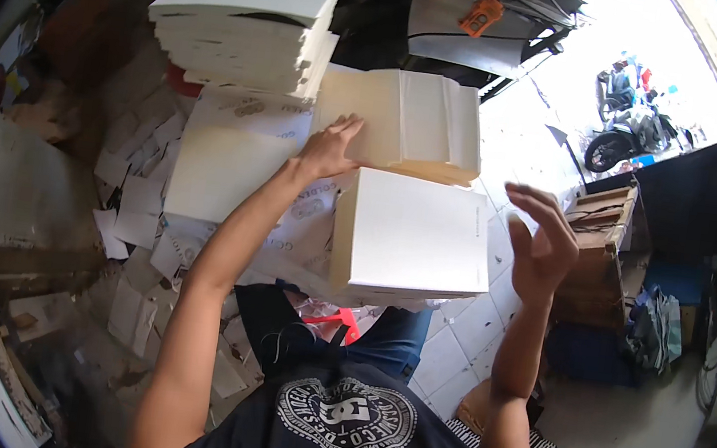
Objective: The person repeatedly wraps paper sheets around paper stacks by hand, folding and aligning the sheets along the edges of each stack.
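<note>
My left hand (332, 147) reaches forward and lies with its fingers stretched out on the near left part of a cream paper stack (360, 103). The right part of that stack is covered by paler folded sheets (429, 121). Nearer to me stands a squared block of white sheets (415, 235), with small print near its right edge. To the right of this block my right hand (544, 242) is raised in the air, thumb and fingers apart, holding nothing. Left of my forearm lies a flat cream stack (227, 163) on printed wrapping paper (309, 227).
A tall stack of white sheets (244, 22) stands at the back left. An orange control box (482, 15) is on the dark machine behind. Paper scraps (142, 197) litter the left side. A wooden cabinet (601, 218) stands right; a red tool (342, 321) shows between my legs.
</note>
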`<action>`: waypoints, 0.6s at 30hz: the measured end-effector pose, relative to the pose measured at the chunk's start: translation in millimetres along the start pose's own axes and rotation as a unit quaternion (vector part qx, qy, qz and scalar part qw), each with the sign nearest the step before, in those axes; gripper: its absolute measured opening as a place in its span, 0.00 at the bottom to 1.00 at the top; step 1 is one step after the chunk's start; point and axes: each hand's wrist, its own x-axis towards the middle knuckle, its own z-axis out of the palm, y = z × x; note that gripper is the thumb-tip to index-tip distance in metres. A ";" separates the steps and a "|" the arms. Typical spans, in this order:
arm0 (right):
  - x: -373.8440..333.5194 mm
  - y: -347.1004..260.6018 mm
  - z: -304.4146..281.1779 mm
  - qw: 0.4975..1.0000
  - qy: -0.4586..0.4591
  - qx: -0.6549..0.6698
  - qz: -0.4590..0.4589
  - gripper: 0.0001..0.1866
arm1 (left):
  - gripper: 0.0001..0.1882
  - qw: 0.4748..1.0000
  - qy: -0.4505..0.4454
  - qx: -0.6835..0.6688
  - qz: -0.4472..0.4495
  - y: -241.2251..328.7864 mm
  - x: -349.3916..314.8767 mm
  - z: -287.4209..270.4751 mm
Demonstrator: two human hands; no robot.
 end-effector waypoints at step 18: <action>5.9 -54.8 -8.0 0.979 0.076 0.188 -0.036 0.31 | 0.14 0.977 0.064 -0.012 0.202 306.7 64.4 -185.4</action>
